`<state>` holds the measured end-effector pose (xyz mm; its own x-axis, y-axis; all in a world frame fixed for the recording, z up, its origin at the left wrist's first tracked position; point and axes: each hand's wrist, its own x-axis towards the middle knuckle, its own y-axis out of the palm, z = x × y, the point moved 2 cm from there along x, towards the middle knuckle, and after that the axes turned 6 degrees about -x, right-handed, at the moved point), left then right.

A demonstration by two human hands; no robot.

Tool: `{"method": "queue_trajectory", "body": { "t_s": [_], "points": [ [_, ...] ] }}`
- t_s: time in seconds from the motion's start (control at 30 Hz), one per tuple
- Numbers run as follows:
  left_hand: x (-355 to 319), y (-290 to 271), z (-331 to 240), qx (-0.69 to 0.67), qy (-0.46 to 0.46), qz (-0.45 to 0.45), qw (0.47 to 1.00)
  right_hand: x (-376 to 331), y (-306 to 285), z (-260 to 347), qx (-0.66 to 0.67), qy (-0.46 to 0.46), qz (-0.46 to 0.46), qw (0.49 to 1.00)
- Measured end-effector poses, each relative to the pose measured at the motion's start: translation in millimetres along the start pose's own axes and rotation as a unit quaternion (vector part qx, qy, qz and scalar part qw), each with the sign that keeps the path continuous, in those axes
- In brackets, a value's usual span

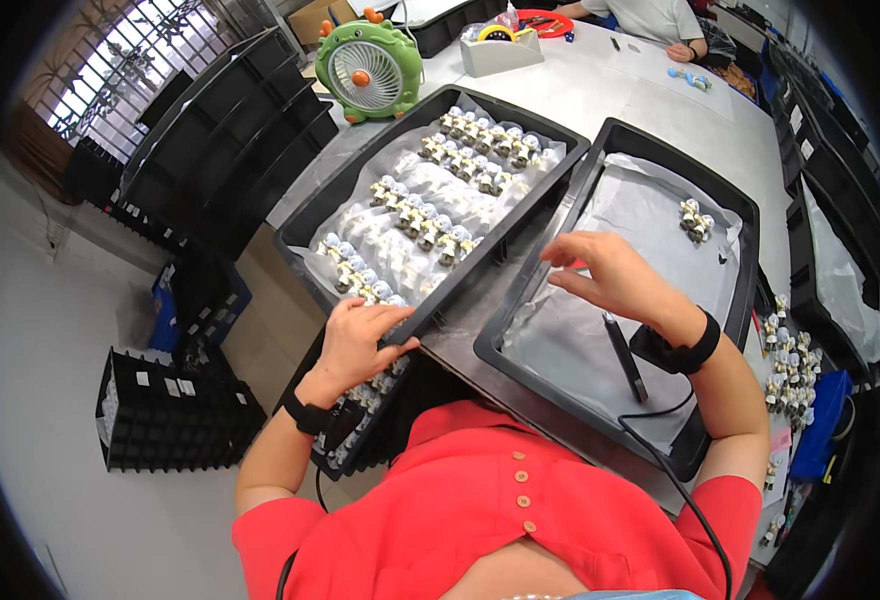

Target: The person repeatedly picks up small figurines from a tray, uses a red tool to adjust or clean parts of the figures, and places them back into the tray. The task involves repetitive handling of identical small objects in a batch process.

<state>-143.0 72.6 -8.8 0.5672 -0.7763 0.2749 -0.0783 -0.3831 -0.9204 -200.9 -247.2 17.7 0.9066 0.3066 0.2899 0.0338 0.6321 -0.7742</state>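
Observation:
My left hand (353, 345) is at the near corner of the left black tray (508, 228), fingers stretched over its rim beside small figurines (352, 268). These have pale blue tops and stand in rows on clear plastic lining. Above the right black tray (610, 128), my right hand (605, 275) is raised, its curved fingers and thumb apart. A small red patch shows between them; whether it lies on the tray or is touched, I cannot make out. A few figurines (696, 220) stand on the right tray's lining sheet. A slim black stick (627, 358) is below my right hand.
Behind the trays are a green fan (368, 75) and a tape dispenser (501, 50). More figurines (792, 365) cluster at the table's right. Stacked black trays (225, 140) and a black crate (175, 412) stand left. A co-worker's hand (682, 54) rests across the table.

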Motion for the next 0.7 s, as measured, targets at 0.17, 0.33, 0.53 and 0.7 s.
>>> {"method": "queue_trajectory", "body": {
  "t_s": [0.17, 0.33, 0.53, 0.7],
  "points": [
    [2, 11, -15, -0.002, -0.02, -0.051, 0.999, -1, 3, 20, 0.009, -0.039, 0.03, 0.999],
    [5, 14, -25, 0.003, -0.017, -0.084, 0.996, -6, 12, 26, 0.03, -0.052, 0.076, 0.995],
    [7, 14, -26, -0.01, -0.033, -0.102, 0.994, -6, 18, 22, 0.047, -0.048, 0.083, 0.994],
    [5, 12, -23, -0.036, -0.024, -0.126, 0.991, 4, 24, 2, 0.094, 0.036, 0.067, 0.993]
  ]
}}
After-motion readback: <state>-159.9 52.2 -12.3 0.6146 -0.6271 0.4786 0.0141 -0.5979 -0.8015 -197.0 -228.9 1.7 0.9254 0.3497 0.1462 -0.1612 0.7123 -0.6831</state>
